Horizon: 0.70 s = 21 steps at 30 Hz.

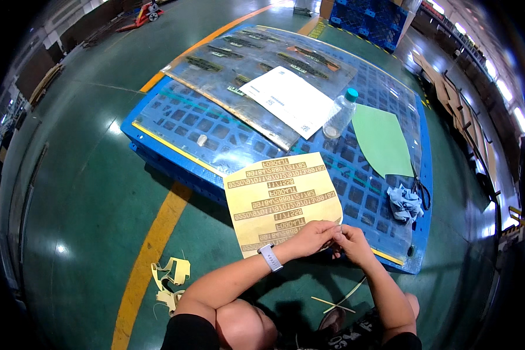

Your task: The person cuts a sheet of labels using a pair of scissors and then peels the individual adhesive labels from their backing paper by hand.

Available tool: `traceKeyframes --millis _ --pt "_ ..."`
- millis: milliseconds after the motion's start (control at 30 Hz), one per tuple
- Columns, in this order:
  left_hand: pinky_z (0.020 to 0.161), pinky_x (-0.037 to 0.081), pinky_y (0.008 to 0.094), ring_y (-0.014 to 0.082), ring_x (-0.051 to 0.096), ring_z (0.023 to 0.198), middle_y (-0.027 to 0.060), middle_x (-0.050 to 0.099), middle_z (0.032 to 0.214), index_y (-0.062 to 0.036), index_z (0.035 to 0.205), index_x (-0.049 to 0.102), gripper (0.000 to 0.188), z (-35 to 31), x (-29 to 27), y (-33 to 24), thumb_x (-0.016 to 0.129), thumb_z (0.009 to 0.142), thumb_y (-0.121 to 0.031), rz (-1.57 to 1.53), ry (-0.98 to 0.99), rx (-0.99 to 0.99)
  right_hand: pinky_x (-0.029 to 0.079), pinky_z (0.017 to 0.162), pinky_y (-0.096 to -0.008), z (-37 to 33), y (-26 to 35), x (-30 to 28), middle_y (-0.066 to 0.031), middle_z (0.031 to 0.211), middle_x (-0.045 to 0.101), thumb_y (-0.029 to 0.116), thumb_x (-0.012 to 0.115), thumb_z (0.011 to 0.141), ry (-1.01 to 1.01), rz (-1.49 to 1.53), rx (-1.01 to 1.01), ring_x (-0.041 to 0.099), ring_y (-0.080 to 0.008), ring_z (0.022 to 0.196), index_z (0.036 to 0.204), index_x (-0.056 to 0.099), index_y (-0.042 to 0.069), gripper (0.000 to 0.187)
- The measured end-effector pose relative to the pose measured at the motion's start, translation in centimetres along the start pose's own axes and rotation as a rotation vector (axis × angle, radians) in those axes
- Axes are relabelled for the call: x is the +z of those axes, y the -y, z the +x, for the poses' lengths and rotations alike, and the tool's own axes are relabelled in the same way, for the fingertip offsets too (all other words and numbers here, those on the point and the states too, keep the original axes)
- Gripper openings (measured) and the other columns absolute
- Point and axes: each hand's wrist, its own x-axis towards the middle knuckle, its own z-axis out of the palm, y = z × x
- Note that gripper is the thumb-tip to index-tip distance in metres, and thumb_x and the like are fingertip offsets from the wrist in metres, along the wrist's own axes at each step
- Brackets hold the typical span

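Note:
A yellow sheet point(248, 219) with rows of dark printed strips lies across the near edge of the blue pallet, its lower part hanging past that edge. My left hand point(314, 238), below a wrist with a pale-banded watch point(269, 257), is closed at the sheet's lower right corner. Right beside it, my right hand point(353, 244) is also closed, its fingertips meeting those of the left at the sheet's edge. Both pinch that corner; the fingers partly hide what is between them.
Clear sheeting covers the blue pallet point(184, 137). On it are a white paper point(289, 99), a capped clear bottle point(339, 116), a green sheet point(385, 140), black scissors point(420, 189) and a crumpled blue cloth point(405, 204). Yellow scraps point(178, 271) and thin strips point(332, 304) lie on the floor.

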Motion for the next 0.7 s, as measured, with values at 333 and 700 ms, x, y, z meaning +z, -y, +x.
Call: traceKeyframes --millis 333,700 --pt "0.06 0.048 0.0284 0.0113 0.046 0.054 0.0003 0.04 0.061 -0.0001 0.086 0.054 0.033 -0.2 -0.1 -0.5 0.04 0.099 -0.026 -0.333 -0.019 -0.076 0.049 0.057 -0.0273 0.6 -0.2 0.2 -0.0045 0.067 0.053 0.029 0.04 0.099 0.105 0.224 -0.103 0.054 -0.0134 0.057 0.084 0.049 0.001 0.033" --pt "0.059 0.047 0.0281 0.0158 0.058 0.065 0.0065 0.056 0.073 0.0016 0.097 0.056 0.03 0.7 -0.6 1.7 0.041 0.099 -0.024 -0.104 0.084 0.023 0.048 0.059 -0.0269 -0.2 0.6 -1.2 -0.0057 0.069 0.058 0.019 0.043 0.097 0.107 0.146 -0.05 0.058 -0.0133 0.063 0.082 0.046 0.002 0.023"
